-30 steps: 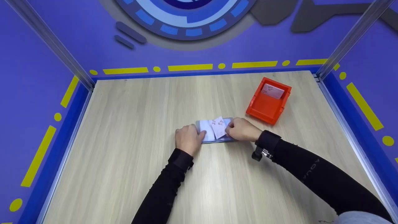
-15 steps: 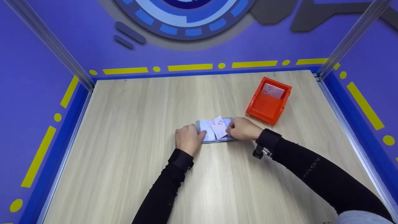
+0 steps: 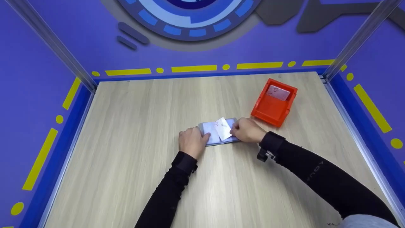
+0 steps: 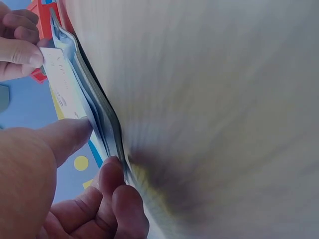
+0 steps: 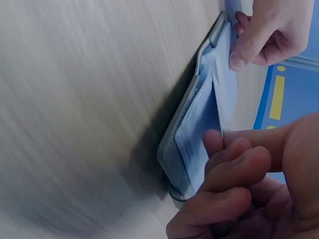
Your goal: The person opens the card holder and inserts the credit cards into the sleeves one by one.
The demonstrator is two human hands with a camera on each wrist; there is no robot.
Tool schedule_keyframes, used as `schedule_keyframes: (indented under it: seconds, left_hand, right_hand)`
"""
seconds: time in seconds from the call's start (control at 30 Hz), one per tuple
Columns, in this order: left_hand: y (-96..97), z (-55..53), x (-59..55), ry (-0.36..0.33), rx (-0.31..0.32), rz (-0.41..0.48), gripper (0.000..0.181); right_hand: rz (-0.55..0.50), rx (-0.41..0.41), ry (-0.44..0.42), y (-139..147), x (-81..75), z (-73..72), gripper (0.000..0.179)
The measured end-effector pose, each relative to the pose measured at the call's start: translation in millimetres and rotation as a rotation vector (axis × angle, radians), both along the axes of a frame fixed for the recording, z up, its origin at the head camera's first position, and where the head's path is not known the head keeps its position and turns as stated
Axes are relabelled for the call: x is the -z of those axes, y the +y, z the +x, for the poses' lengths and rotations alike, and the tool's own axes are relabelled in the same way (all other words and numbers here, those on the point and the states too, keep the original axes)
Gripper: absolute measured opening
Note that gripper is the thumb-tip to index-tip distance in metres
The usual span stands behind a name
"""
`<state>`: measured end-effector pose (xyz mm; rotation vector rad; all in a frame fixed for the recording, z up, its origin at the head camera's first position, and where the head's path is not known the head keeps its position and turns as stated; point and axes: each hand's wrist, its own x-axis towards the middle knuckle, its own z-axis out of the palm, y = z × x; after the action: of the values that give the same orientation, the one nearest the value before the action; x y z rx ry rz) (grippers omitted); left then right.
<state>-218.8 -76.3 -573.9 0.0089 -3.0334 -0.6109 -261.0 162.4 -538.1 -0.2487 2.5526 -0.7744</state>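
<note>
A grey-edged card holder with pale bluish sleeve pages lies spread on the wooden table. My left hand grips its left end, thumb on the top page and fingers at the lower edge. Between thumb and forefinger, my right hand pinches a thin whitish card with a small reddish pattern. That card stands slanted over the middle of the holder, one side raised off the pages in the right wrist view. Beneath it, layered sleeves show along the holder's right half.
Behind the right hand stands a red plastic bin with a pinkish patterned card leaning inside its far end. Blue-purple walls with yellow marks bound the wooden table at the back and both sides.
The pinched card has tilted slightly, and its face catches more light. Both hands keep almost the same place on the holder, and the red bin has not moved.
</note>
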Motion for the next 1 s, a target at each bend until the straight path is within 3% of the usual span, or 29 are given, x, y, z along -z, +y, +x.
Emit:
schedule_keyframes:
  seconds: [0.13, 0.47, 0.77, 1.0]
  left_hand:
    - [0.3, -0.1, 0.3, 0.012, 0.001, -0.001, 0.054]
    - [-1.4, -0.8, 0.9, -0.013, 0.001, 0.007, 0.058]
    - [-1.4, -1.4, 0.8, -0.020, 0.001, 0.011, 0.056]
    - [-2.8, -0.1, 0.9, 0.037, -0.014, 0.042, 0.045]
  right_hand:
    - [-0.004, -0.048, 0.007, -2.3, 0.0, 1.2, 0.028]
    - [-0.020, -0.014, 0.025, -9.4, 4.9, 1.8, 0.033]
    - [-0.042, -0.033, 0.030, -16.8, 5.0, 5.0, 0.027]
    - [-0.028, -0.041, 0.047, -21.5, 6.3, 5.3, 0.023]
